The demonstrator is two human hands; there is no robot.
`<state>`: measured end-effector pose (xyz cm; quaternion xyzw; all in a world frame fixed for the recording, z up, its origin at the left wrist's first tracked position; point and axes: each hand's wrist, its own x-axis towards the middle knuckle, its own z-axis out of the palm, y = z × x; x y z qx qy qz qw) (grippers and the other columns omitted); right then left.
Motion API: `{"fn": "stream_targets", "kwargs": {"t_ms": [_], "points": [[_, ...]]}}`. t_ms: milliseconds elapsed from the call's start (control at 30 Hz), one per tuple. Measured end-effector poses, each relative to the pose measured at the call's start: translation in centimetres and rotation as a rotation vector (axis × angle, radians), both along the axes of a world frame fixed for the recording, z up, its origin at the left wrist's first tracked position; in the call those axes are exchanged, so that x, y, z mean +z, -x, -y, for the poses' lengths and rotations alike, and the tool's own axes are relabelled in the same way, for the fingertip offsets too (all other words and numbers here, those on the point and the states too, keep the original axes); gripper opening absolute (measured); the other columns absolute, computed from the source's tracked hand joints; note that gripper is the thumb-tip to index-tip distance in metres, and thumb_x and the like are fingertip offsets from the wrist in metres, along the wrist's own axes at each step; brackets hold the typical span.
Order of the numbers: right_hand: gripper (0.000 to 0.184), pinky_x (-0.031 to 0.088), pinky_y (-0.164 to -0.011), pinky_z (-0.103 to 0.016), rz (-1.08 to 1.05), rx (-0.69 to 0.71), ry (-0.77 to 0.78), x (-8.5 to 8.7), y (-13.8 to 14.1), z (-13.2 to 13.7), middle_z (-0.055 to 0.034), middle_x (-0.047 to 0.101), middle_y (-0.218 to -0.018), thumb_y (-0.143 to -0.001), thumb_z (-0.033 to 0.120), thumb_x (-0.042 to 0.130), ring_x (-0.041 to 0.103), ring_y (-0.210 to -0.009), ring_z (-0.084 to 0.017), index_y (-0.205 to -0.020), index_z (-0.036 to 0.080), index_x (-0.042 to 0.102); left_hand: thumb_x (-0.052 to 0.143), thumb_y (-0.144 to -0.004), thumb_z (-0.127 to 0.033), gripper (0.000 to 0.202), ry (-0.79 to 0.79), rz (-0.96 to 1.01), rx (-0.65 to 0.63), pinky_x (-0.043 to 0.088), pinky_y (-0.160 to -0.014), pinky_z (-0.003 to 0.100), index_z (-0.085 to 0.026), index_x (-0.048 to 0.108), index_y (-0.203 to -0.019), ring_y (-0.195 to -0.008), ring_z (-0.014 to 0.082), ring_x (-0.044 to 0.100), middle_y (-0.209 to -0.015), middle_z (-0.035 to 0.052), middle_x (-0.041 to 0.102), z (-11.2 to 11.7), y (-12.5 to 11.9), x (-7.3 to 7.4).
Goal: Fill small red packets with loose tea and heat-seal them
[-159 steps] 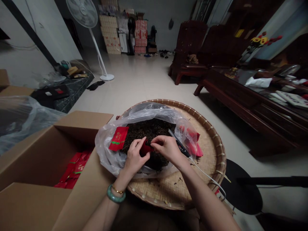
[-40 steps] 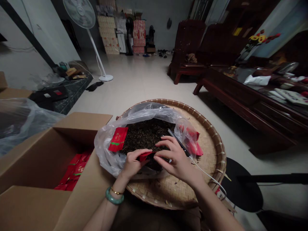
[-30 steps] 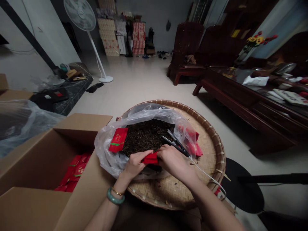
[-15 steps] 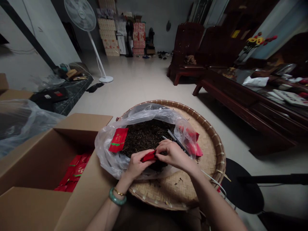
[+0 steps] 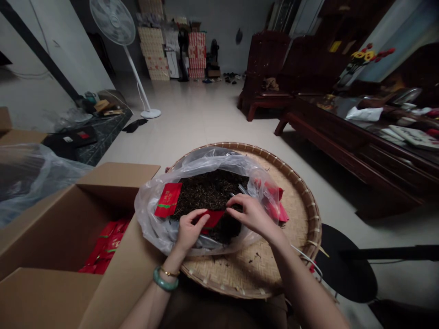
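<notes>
A small red packet point(image 5: 215, 218) is held low over dark, loose dried leaves point(image 5: 209, 192), which look like tea. My left hand point(image 5: 189, 232) pinches its left edge between thumb and forefinger. At the packet's upper right corner, the thumb and forefinger of my right hand point(image 5: 252, 217) come together. The leaves fill a clear plastic bag point(image 5: 151, 228) with its mouth spread wide. Another red packet point(image 5: 168, 199) with gold characters and a green stripe lies on the left side of the leaves. Partly behind my right hand, a slim metal tool point(image 5: 243, 189) rests in the bag.
The bag stands on a round woven bamboo tray point(image 5: 302, 201); more red packets point(image 5: 281, 210) lie at its right. To the left is an open cardboard box point(image 5: 116, 180) with several red packets point(image 5: 111, 242) inside. A black round base point(image 5: 346, 269) stands at right, near a white cable.
The red packet has gone from folded up between my fingers to flatter and more spread out. My hands have moved slightly apart, and less of the metal tool shows.
</notes>
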<state>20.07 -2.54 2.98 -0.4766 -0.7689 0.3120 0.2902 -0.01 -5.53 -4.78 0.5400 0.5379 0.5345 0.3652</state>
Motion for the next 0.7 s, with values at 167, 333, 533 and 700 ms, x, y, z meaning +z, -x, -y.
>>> {"fn": "stream_targets", "kwargs": {"t_ms": [167,333,533,700], "points": [[0.039,0.049,-0.066,-0.026,-0.201,-0.035,0.094,-1.5,2.1,0.5,-0.0057,0.069,-0.097,-0.078,0.036,0.063,0.063,-0.08,-0.016,-0.113,0.019,0.06,0.069,-0.068,-0.041,0.028,0.15,0.289,0.054,0.048,-0.051,0.02,-0.014,0.066,-0.073,-0.052,0.0109,0.059,-0.06,-0.0019,0.066,-0.5,-0.7,1.0],[0.02,0.044,-0.053,-0.023,-0.363,-0.152,0.218,-3.2,4.2,0.0,-0.0021,0.066,-0.064,-0.073,0.035,0.065,0.057,-0.057,-0.013,-0.071,0.015,0.068,0.073,-0.066,-0.042,0.035,0.314,0.487,-0.109,0.049,-0.053,0.02,-0.013,0.063,-0.083,-0.052,0.0107,0.06,-0.06,-0.002,0.066,-0.4,-1.4,2.4],[0.027,0.041,-0.044,-0.023,-0.527,-0.228,0.346,-4.0,3.6,-0.5,0.0001,0.061,-0.053,-0.067,0.043,0.067,0.05,-0.046,-0.011,-0.065,0.016,0.066,0.081,-0.057,-0.032,0.047,0.487,0.402,-0.4,0.052,-0.066,0.027,-0.011,0.064,-0.096,-0.068,0.0167,0.066,-0.081,0.0048,0.072,0.4,-1.0,2.5],[0.025,0.042,-0.052,-0.022,-0.378,-0.13,0.255,-3.5,3.1,-0.7,-0.0003,0.066,-0.067,-0.072,0.04,0.064,0.054,-0.056,-0.012,-0.08,0.016,0.068,0.078,-0.059,-0.029,0.036,0.498,0.255,-0.425,0.051,-0.062,0.026,-0.011,0.065,-0.087,-0.065,0.0161,0.065,-0.076,0.0029,0.071,0.7,-0.9,2.5]]}}
